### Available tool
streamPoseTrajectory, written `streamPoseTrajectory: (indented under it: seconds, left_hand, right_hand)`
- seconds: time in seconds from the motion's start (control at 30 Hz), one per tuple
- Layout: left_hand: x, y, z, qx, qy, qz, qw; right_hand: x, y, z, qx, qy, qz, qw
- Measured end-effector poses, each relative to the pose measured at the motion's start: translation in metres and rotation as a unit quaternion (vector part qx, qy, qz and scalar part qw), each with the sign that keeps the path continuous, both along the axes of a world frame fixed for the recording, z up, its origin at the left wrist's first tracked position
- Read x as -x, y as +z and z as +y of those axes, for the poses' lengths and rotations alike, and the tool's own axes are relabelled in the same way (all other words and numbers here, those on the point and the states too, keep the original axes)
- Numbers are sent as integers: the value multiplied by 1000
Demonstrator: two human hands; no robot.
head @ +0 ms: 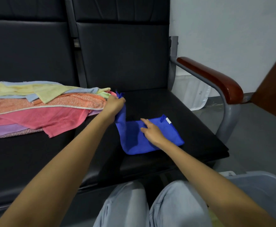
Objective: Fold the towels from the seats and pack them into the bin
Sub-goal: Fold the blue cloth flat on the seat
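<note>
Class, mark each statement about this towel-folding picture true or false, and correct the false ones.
1. The left hand grips a raised end of the blue towel. True.
2. The right hand holds a pink towel. False: it rests on the blue towel, fingers fairly straight.
3. The pile of towels lies on the left seat. True.
4. The blue towel lies in the grey bin. False: it lies on the right seat.
</note>
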State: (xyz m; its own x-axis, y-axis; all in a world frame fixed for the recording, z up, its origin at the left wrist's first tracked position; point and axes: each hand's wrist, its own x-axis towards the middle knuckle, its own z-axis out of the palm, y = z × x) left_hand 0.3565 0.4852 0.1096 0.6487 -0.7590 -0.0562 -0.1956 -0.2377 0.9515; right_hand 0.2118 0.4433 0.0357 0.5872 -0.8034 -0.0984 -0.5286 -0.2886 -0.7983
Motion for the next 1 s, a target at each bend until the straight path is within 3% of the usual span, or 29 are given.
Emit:
streamPoseTrajectory:
  seconds: [0.07,0.13,0.27,0.37,0.43,0.53,0.63,0.73,0.87,0.93,1.0]
  left_hand:
    - [22,1,-20,-1,-22,-1,1000]
    - [46,-8,-40,-24,-44,9,999]
    - [97,-30,-49,-69,-126,76,987]
    - [112,-44,-39,-52,-171,183,967]
    - [103,-49,-35,-6,-153,203,967]
    - [84,-52,-32,46,-103,161,981]
    - [69,-58,-26,40,-84,44,995]
    - [67,-64,-20,20,-95,-55,994]
    - [78,-73,-19,1,-150,-106,983]
    - [84,-80,-18,-16,-194,-142,970]
    - [87,-87,-17,-62,-237,-235,941]
  right_hand:
    - [25,0,-19,-120,-124,-136,976]
    - [49,6,-32,-236,-213,-259,912]
    - [80,8,-47,-361,-250,-321,839]
    - [84,11,-51,-362,-252,-279,853]
    - [81,13,-53,-324,-253,-241,879]
    - [76,12,-58,-163,-239,-77,954]
    - [71,18,-56,-64,-225,38,972]
    - [74,19,-59,-101,-231,6,968]
    - [86,13,-63,-140,-240,-65,958]
    - [91,8,-64,-124,-233,-61,963]
    - [92,7,-63,-93,-232,-46,967]
